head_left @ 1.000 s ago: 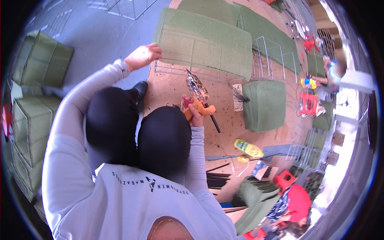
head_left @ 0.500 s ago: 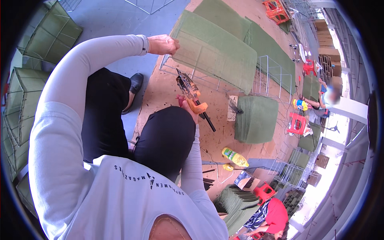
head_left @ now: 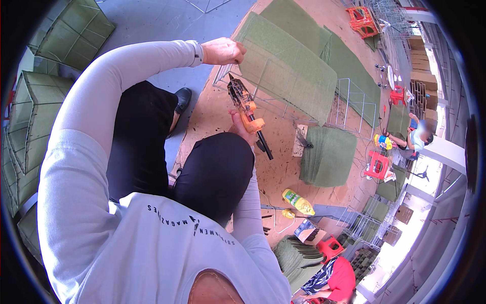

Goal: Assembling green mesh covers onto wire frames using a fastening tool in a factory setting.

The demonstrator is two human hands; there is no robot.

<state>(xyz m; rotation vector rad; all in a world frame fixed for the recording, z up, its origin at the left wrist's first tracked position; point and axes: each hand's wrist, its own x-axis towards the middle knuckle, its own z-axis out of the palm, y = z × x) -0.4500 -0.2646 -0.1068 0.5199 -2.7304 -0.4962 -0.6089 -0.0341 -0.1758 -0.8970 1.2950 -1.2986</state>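
Note:
My left hand (head_left: 225,51) is closed, pinching the near edge of a translucent green mesh sheet (head_left: 283,66). That sheet lies over a wire frame (head_left: 260,92) on the brown work surface. In my right hand (head_left: 242,129) is an orange glue gun (head_left: 249,111), its front crusted with dark residue. Its nozzle points up toward the frame's near corner, just below my left hand; whether it touches the wire I cannot tell. A black glue stick (head_left: 265,147) sticks out of the gun's back end. My right fingers are partly hidden behind the gun and my knee.
Right of the gun lies a stack of green mesh sheets (head_left: 329,156). A yellow bottle (head_left: 298,201) lies nearby. Mesh-covered frames (head_left: 48,106) stand at left. Two people work at right, one in a red top (head_left: 341,278), with red stools (head_left: 377,164) around.
The whole view has shifted slightly. The gun's nozzle has come closer to my left hand and the frame's corner. My left hand still pinches the sheet's edge.

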